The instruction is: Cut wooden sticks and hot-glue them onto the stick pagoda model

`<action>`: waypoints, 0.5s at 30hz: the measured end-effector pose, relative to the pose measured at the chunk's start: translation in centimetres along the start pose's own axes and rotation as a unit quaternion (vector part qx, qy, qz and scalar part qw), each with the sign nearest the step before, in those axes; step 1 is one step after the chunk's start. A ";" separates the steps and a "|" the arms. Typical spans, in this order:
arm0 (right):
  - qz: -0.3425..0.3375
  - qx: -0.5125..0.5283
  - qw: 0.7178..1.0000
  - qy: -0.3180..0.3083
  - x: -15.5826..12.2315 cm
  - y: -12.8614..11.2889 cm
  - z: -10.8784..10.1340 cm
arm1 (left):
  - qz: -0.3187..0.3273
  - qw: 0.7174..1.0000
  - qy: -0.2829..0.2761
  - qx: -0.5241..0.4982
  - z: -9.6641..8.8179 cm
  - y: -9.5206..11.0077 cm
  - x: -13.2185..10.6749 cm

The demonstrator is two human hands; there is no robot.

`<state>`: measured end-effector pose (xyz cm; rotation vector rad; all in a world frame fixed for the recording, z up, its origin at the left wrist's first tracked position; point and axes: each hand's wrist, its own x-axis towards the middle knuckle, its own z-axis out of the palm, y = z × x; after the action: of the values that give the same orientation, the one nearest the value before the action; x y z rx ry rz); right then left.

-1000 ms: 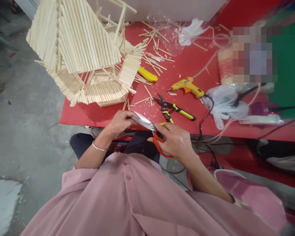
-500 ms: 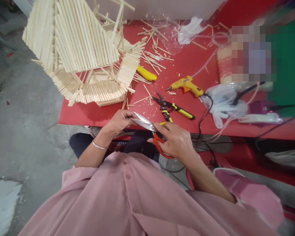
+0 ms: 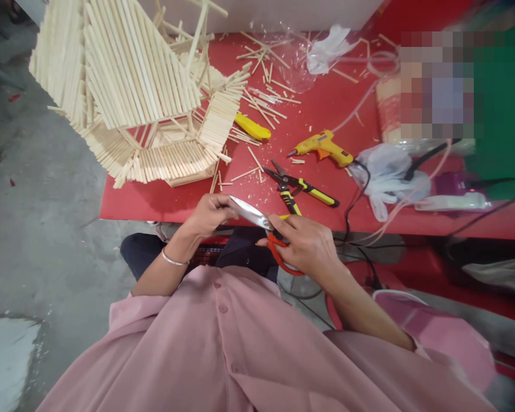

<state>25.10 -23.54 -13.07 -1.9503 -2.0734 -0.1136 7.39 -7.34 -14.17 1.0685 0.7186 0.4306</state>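
My right hand [image 3: 302, 243] is wrapped round the red-orange handles of the scissors [image 3: 251, 213], just in front of the table edge. The silver blades point left and look nearly together. At their tip is my left hand [image 3: 212, 214], its thumb and fingers pinched close against the blades; whatever lies between them is too small to make out. Beyond the hands, pliers [image 3: 289, 189] with black and yellow handles lie spread on the table. A yellow glue gun [image 3: 324, 147] rests behind them. To the left stands a model house [image 3: 167, 143] built of thin wooden sticks.
The red table [image 3: 129, 200] carries scattered wooden sticks [image 3: 261, 106], a yellow utility knife [image 3: 252, 126] and crumpled plastic bags [image 3: 381, 177]. Black cords hang over its front edge at the right. Beneath, to the right, is a pink bin [image 3: 438, 337].
The scissors' blades have drawn closer together. Both hands stay almost in place, with the left still pinched at the tip. The view has shifted slightly.
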 end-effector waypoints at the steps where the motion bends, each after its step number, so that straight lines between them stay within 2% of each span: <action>1: 0.007 0.008 1.000 -0.006 -0.1 0.0 0.1 | 0.004 1.000 -0.004 -0.001 0.0 0.0 0.0; 4: 0.050 0.051 0.996 -0.045 -0.2 0.0 0.7 | 0.008 1.000 -0.011 0.000 0.1 0.3 0.3; 8: 0.201 0.027 0.976 -0.081 1.5 -1.2 1.9 | 0.002 1.000 0.023 -0.014 0.6 0.2 0.7; 10: 0.249 -0.004 0.965 -0.083 2.7 -2.2 2.5 | -0.002 0.998 0.042 -0.037 0.7 -0.2 0.7; 13: 0.228 0.013 0.972 -0.049 4.2 -3.4 3.1 | 0.000 0.995 0.059 -0.077 0.6 -0.7 0.5; 15: 0.197 0.043 0.979 -0.010 4.9 -2.8 2.9 | 0.006 0.993 0.069 -0.095 0.4 -0.7 0.2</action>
<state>21.68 -18.30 -14.19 -2.2687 -1.6300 0.0777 7.78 -7.78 -14.77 0.8698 0.7770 0.5751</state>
